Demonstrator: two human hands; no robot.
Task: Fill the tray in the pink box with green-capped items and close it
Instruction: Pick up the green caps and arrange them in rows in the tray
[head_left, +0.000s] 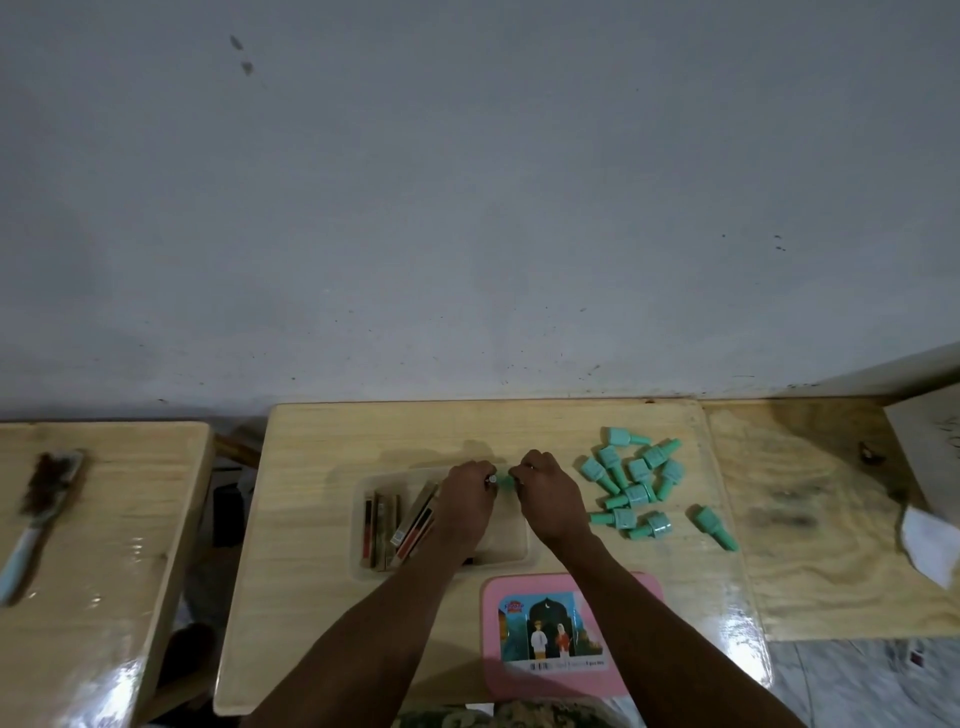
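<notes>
A clear plastic tray (511, 540) lies in the middle of the wooden table (322, 447), with several long brown and red stick items (387, 525) lying in its left half. Above the tray's far edge my left hand (467, 499) and my right hand (543, 493) meet, fingers pinched on one small green-capped item (503, 481) between them. A heap of several green caps (631, 480) lies on the table to the right of my hands. One more green cap (714, 526) lies apart. The pink box lid (566, 636) with a picture label lies flat near me.
A brush with a pale blue handle (36, 514) lies on a separate table at the left. A plywood board (831, 519) adjoins the table's right side, with white paper (930, 540) at its right edge. A grey wall stands behind.
</notes>
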